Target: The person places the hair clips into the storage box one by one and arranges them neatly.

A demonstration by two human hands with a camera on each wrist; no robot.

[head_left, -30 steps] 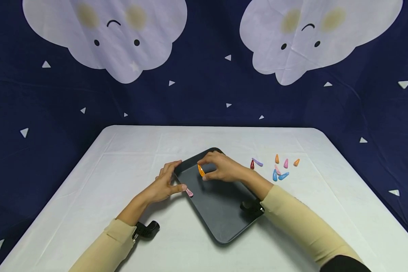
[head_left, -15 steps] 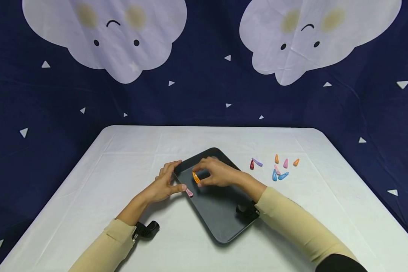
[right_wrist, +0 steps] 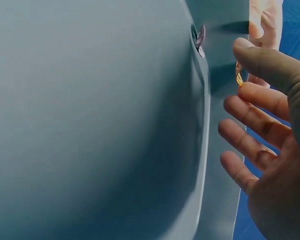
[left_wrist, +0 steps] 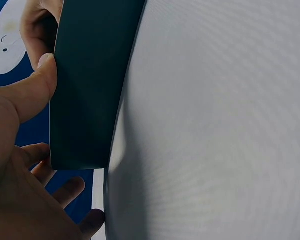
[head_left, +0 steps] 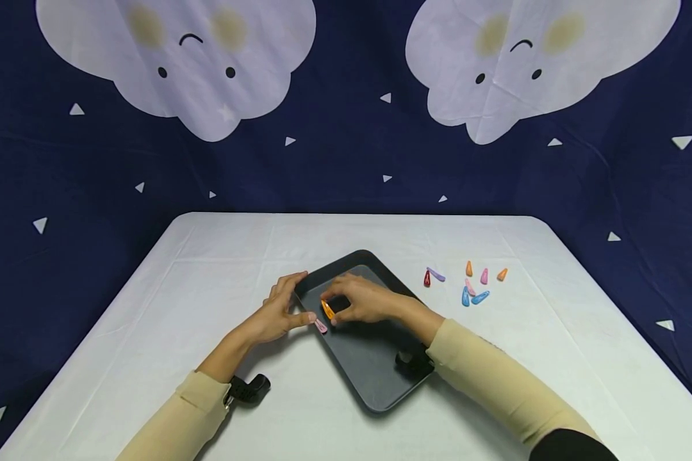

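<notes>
A dark grey rectangular tray (head_left: pixel 369 368) lies at an angle on the white table. Over its left side, my right hand (head_left: pixel 364 298) pinches an orange snap hair clip (head_left: pixel 327 310) between thumb and index finger. The right wrist view shows that orange clip (right_wrist: pixel 238 75) at the fingertips, the other fingers spread loosely. Beside it, a pink hair clip (head_left: pixel 321 326) sits at the tray's left edge. My left hand (head_left: pixel 277 315) rests at the tray's far left corner, thumb on the rim near the pink clip. In the left wrist view its fingers spread along the tray's wall (left_wrist: pixel 92 100).
Right of the tray, several hair clips lie on the table (head_left: pixel 553 358): a dark red clip (head_left: pixel 427 278), a purple clip (head_left: pixel 436 274), orange, pink and blue clips (head_left: pixel 466 296). A dark blue cloth (head_left: pixel 346 173) with clouds hangs behind the table.
My right hand has moved left and towards me with the orange hair clip, bringing it close to the pink one. The left hand and tray have stayed in place.
</notes>
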